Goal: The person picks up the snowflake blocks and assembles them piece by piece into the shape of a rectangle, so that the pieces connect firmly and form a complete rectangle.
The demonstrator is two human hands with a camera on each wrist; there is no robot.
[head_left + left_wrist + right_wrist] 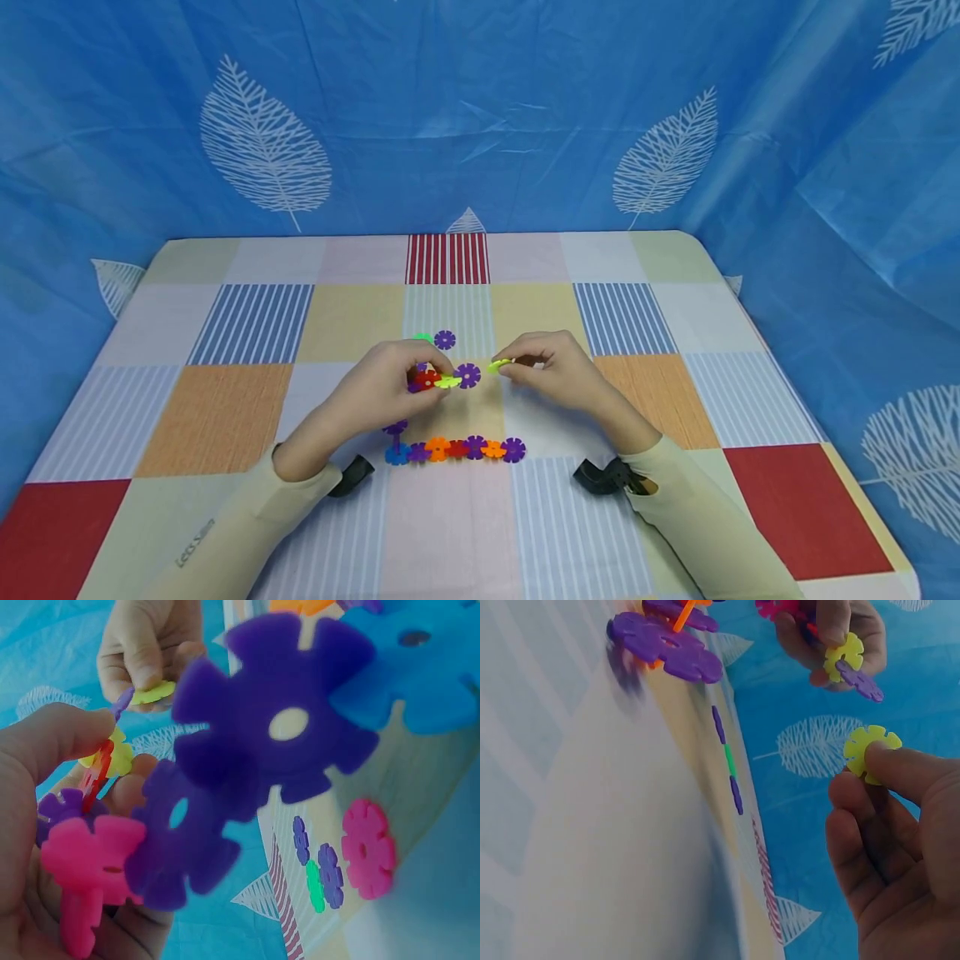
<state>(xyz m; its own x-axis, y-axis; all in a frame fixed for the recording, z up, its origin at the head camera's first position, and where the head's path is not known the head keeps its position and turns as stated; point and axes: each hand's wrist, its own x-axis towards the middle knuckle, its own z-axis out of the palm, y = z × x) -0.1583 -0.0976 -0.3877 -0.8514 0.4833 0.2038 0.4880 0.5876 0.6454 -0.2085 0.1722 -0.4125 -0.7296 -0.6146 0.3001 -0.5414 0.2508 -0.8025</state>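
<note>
My left hand [384,379] pinches a yellow flower-shaped disc [447,382] that is part of a linked chain. A purple disc [468,375] sticks out from it toward the right, and a red disc [427,380] sits on its other side. In the left wrist view the chain continues past the palm through a pink disc [94,851] and purple discs [281,712] close to the camera. Across a small gap, my right hand [558,371] holds a loose yellow disc [864,746] between thumb and fingertips, its notched edge facing the purple disc.
Nearer to me, a row of interlocked blue, purple, orange and red discs [457,449] lies on the patchwork tablecloth [457,525]. Beyond the left hand lie a green disc [423,337] and a purple one [445,340]. A pink disc [367,849] shows near them in the left wrist view.
</note>
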